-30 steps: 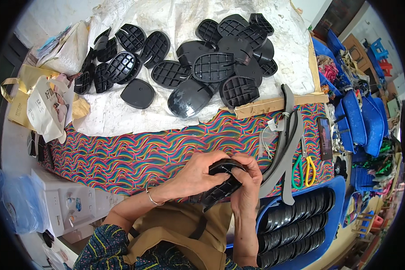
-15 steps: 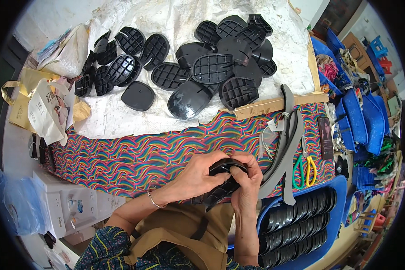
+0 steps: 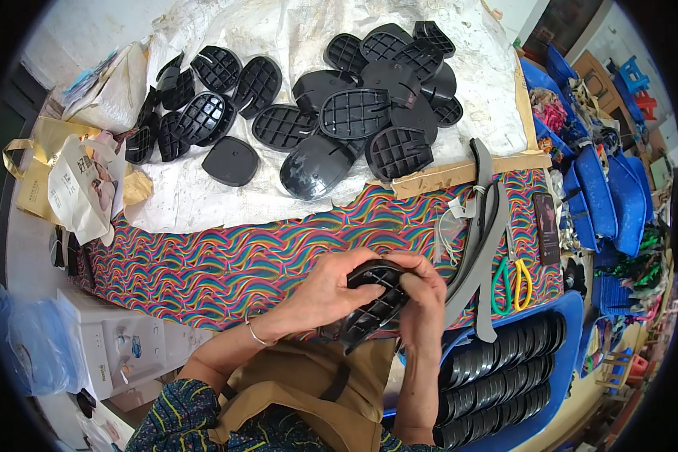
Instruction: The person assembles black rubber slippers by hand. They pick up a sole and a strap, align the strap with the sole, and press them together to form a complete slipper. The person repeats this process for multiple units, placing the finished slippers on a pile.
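Note:
Between my two hands is a black rounded plastic piece [image 3: 374,307], tilted, with its ribbed grid side showing. My left hand [image 3: 333,283] grips its left edge, the thumb lying over the ribs. On the other edge my right hand [image 3: 423,289] is closed, fingers bent at the upper rim; those fingertips are partly hidden. Two long grey strips [image 3: 471,260] lie on the patterned cloth [image 3: 264,260] just right of my hands. Beyond the cloth, several similar black pieces [image 3: 354,113] are heaped on a white sheet [image 3: 181,192], some ribbed side up and some smooth side up.
A blue tub [image 3: 572,316] at the lower right holds rows of black pieces [image 3: 497,380]. Scissors [image 3: 521,285] with yellow and green handles and a phone [image 3: 545,226] lie right of the strips. Bags [image 3: 83,184] stand at the left. Blue baskets [image 3: 606,196] line the right.
My right hand has shifted slightly right and its thumb has drawn back from the middle of the piece. More of the ribbed side now shows. My left hand keeps its grip.

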A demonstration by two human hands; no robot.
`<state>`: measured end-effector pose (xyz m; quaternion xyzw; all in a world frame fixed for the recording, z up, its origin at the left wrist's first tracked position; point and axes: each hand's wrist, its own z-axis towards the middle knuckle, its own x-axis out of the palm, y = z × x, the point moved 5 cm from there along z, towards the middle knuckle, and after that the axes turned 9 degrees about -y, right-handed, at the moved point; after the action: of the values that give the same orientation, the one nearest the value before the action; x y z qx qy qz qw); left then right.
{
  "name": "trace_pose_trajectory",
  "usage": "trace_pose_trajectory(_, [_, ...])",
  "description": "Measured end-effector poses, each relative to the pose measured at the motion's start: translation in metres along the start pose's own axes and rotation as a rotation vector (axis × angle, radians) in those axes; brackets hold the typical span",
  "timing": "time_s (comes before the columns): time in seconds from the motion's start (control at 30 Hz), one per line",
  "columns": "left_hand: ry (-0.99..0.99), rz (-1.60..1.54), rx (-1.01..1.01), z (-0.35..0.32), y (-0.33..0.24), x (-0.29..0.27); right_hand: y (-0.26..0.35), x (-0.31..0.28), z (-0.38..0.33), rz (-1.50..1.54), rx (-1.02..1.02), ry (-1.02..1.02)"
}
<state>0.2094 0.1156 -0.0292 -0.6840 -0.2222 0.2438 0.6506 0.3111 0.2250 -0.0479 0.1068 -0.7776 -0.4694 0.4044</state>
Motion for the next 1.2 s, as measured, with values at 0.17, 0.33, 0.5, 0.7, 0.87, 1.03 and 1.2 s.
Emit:
trace_pose_trajectory(0.17, [0.117, -0.005, -0.181, 0.004, -0.003, -0.005, 0.034, 0.009, 0.005, -0.715, -0.330, 0.121])
trace_pose_trajectory(0.33, [0.167, 0.001, -0.190, 0.005, -0.004, -0.007, 0.043, 0.019, 0.006, -0.947, -0.478, 0.278])
trace_pose_trajectory(0.5, [0.038, -0.146, -0.151, 0.003, 0.004, -0.012, 0.032, 0.011, 0.001, -0.866, -0.464, 0.184])
trace_pose_trajectory(0.7, [-0.046, -0.095, -0.171, -0.004, -0.001, -0.021, 0.005, 0.001, -0.013, -0.705, -0.427, 0.004])
trace_pose_trajectory(0.87, [-0.150, -0.106, -0.143, -0.008, -0.005, -0.026, -0.020, -0.002, -0.022, -0.388, -0.292, -0.085])
trace_pose_trajectory(1.03, [-0.238, -0.134, -0.095, -0.011, -0.002, -0.029, -0.034, 0.000, -0.020, -0.261, -0.196, -0.134])
trace_pose_trajectory(1.2, [-0.354, -0.120, -0.058, -0.012, -0.001, -0.041, -0.049, 0.006, -0.024, -0.129, -0.067, -0.143])
